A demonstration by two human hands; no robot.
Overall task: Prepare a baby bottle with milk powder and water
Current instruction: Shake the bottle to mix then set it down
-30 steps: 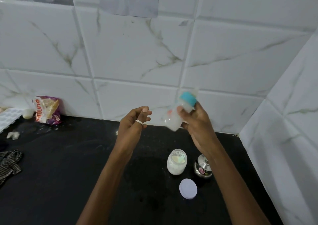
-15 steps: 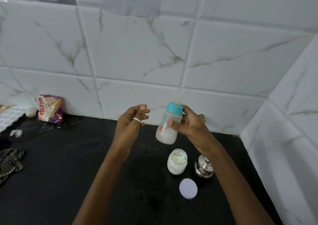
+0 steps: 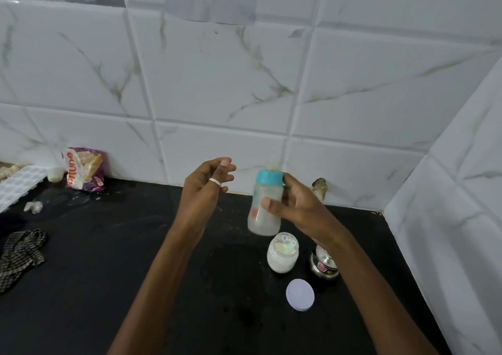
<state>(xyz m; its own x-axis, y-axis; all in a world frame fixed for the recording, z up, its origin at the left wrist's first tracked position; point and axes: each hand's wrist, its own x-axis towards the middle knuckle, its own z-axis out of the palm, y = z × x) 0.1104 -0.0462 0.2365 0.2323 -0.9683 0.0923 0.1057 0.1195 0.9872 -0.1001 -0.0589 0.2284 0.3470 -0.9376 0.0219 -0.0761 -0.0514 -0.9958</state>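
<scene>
- Head view, risk: baby bottle [image 3: 264,210] is up in the air over black counter [image 3: 108,246], gripped by right hand [image 3: 301,208] alone. A slip would drop it onto the open powder jar [image 3: 282,254] just below, and a loose teal collar [image 3: 270,176] would leak if shaken.
- Fingers: right thumb and fingers curl round the bottle body. Left hand [image 3: 202,191] is empty, fingers loosely bent and slightly apart.
- Look: bottle slightly tilted, cloudy white liquid in the lower part, nipple blurred.
- Jar lid [image 3: 300,294] lies off on the counter.
</scene>
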